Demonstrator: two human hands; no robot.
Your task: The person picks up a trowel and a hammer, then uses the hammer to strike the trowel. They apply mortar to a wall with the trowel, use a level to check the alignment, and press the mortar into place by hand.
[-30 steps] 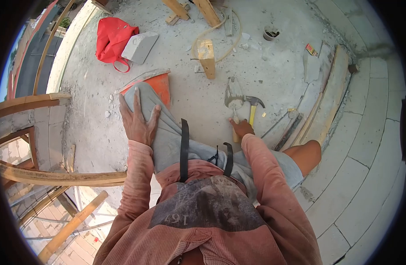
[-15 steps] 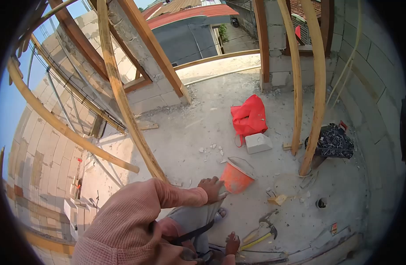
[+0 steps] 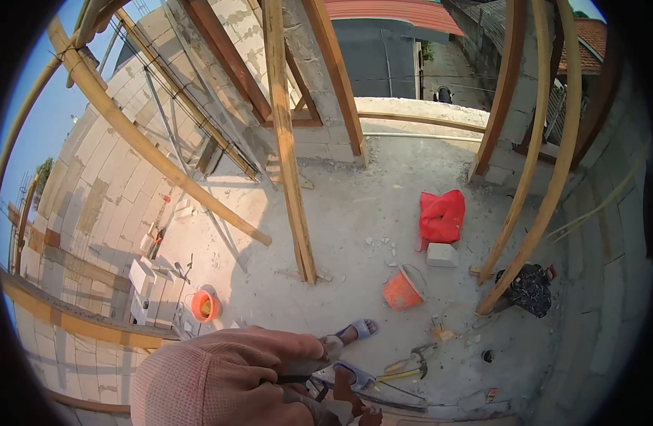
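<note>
At the bottom edge, my right hand [image 3: 370, 416] shows small and dark beside my lower leg; its fingers are too unclear to read. The pink sleeve [image 3: 298, 343] of my left arm ends at grey cloth near my knee, where the left hand cannot be made out. My feet wear blue-grey sandals [image 3: 368, 328]. Ahead of them an orange bucket [image 3: 402, 292] lies tilted on the concrete floor. A hammer with a yellow handle [image 3: 399, 374] lies right of my feet, with another tool [image 3: 397, 365] beside it.
Slanting wooden posts [image 3: 289, 163] cross the view. Farther ahead lie a red bag [image 3: 441, 215] and a pale block [image 3: 442, 255]. A dark patterned bundle [image 3: 529, 290] is at right. Another orange bucket [image 3: 204, 306] and white blocks [image 3: 142, 277] stand at left. The floor has a hole [image 3: 488, 356].
The view has swung left, bringing the second orange bucket into sight. My left hand, earlier spread by the tilted bucket, has drawn back. My right hand sits lower in view.
</note>
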